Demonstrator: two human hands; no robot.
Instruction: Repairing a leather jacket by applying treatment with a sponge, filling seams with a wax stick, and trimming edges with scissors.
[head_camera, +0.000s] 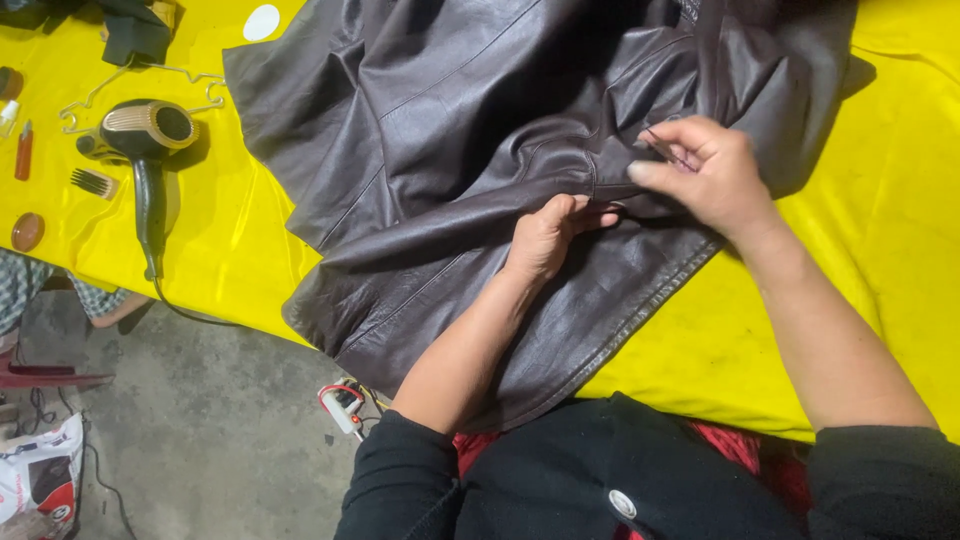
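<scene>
On yellow table cover | grey concrete floor | both hands' fingers pinching brown leather jacket

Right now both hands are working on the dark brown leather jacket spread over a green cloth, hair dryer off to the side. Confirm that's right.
Not quite: the cloth is yellow, not green, as the head view shows. The rest holds: the left hand and right hand are on the dark brown leather jacket, and the hair dryer lies off to the side.

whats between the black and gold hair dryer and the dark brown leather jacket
In the head view, only bare yellow table cover lies between the hair dryer and the dark brown leather jacket.
</scene>
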